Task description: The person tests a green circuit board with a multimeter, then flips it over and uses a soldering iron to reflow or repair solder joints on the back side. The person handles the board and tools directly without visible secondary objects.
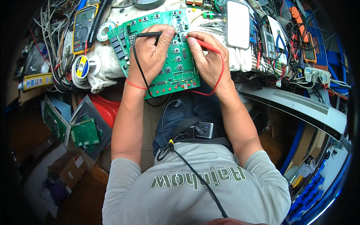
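Over the bench edge lies a green circuit board [172, 80] with push buttons, relays on its left side and a row of red parts along its near edge. My left hand [146, 62] is closed around a black multimeter probe [148, 34], held above the board's upper middle. My right hand [212, 62] pinches a red multimeter probe [204, 44] at the board's right edge. Both probes point inward at the small parts near the upper right; whether the tips touch is too small to tell. A yellow multimeter [83, 28] with a lit screen stands at the left.
Solder spools [81, 66] and a bundle of cables [56, 41] lie left of the board. A white phone-like slab [237, 25], a green-handled screwdriver [212, 15] and pliers [280, 42] are on the right. Below the bench are a red stool [103, 108] and more circuit boards [85, 133].
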`<action>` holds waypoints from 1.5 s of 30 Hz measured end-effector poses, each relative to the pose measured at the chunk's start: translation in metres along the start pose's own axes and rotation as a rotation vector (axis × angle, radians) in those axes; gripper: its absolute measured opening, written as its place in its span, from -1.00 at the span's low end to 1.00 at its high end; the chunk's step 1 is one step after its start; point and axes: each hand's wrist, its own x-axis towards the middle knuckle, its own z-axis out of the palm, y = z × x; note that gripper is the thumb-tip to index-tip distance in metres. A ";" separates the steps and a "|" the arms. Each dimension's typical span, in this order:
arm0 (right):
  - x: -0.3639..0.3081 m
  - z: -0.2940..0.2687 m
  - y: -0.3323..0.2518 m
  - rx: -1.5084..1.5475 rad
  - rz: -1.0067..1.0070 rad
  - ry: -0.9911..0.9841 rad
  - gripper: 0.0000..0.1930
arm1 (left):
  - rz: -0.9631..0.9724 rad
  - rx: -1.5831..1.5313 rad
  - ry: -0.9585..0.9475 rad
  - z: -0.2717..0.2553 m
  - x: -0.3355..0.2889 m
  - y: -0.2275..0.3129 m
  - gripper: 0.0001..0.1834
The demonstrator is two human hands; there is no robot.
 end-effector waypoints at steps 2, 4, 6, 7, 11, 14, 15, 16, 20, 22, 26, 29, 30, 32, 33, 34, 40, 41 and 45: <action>0.001 0.001 0.001 -0.012 -0.029 0.009 -0.85 | -0.037 0.043 -0.050 -0.002 -0.002 -0.001 -0.59; 0.000 0.001 0.002 -0.017 -0.042 0.003 -0.84 | -0.050 0.043 -0.048 -0.002 -0.003 -0.001 -0.60; 0.000 0.001 0.002 -0.025 -0.047 -0.003 -0.84 | -0.049 0.048 -0.044 -0.002 -0.004 -0.001 -0.61; -0.001 0.000 0.002 -0.034 -0.049 -0.006 -0.84 | -0.041 0.053 -0.040 -0.002 -0.004 -0.001 -0.61; -0.002 -0.001 0.000 -0.028 -0.033 -0.014 -0.83 | 0.009 0.065 -0.037 -0.003 -0.002 -0.002 -0.63; -0.001 -0.002 0.000 -0.038 -0.037 -0.008 -0.83 | 0.087 0.080 -0.034 -0.004 -0.001 -0.002 -0.65; -0.001 -0.002 0.000 -0.032 -0.037 -0.011 -0.83 | 0.103 0.070 -0.019 -0.003 0.000 -0.001 -0.68; -0.002 -0.003 0.000 -0.023 -0.032 -0.014 -0.83 | 0.120 0.052 -0.003 -0.002 0.001 -0.001 -0.70; -0.003 -0.003 0.000 -0.001 -0.016 -0.022 -0.84 | -0.082 -0.067 -0.003 -0.003 -0.002 0.005 -0.74; -0.004 -0.003 0.000 -0.015 -0.032 -0.039 -0.84 | -0.117 -0.080 0.001 -0.003 -0.003 0.007 -0.74; -0.004 -0.003 -0.001 -0.040 -0.061 -0.049 -0.84 | -0.105 -0.048 0.000 -0.004 -0.003 0.005 -0.73; -0.005 -0.003 -0.002 -0.052 -0.055 -0.055 -0.84 | -0.068 -0.050 0.008 -0.002 -0.002 0.002 -0.74; -0.005 -0.003 -0.002 -0.053 -0.055 -0.054 -0.84 | -0.055 -0.030 0.010 -0.003 -0.002 0.001 -0.74; -0.006 -0.003 -0.002 -0.057 -0.053 -0.053 -0.83 | -0.030 0.008 0.012 -0.003 -0.002 0.001 -0.75; -0.006 -0.003 -0.001 -0.042 -0.053 -0.045 -0.83 | -0.010 0.025 0.009 -0.003 -0.002 0.001 -0.75; -0.006 -0.003 -0.001 -0.027 -0.053 -0.037 -0.83 | 0.011 0.041 0.006 -0.003 -0.002 0.002 -0.75; -0.003 -0.002 0.004 0.022 0.008 0.014 -0.80 | -0.128 -0.030 0.069 -0.002 0.001 0.007 -0.76; -0.001 -0.002 0.005 0.023 0.018 0.020 -0.80 | -0.149 -0.043 0.087 -0.003 0.002 0.007 -0.76; 0.009 0.002 0.010 0.036 0.009 0.033 -0.79 | -0.002 0.090 0.103 0.000 0.012 0.000 -0.74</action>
